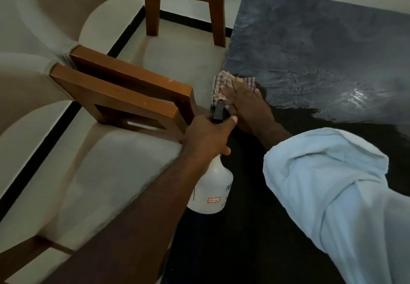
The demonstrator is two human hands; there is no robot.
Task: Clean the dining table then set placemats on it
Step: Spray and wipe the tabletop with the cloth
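Red-checked cloth (pixel 223 79) (limp, probably best pinned flat) lies under the flat-fingered right hand (pixel 246 105) on the desk (pixel 310 39), while the left hand (pixel 207 138) grips the spray bottle (pixel 210 186) by its neck.

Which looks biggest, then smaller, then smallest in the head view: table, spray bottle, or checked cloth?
1. table
2. spray bottle
3. checked cloth, partly hidden under the right hand; the bottle is nearer the camera, so their order is unsure.

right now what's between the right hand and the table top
In the head view, a checked cloth lies between them: the right hand presses it flat on the dark table near its edge.
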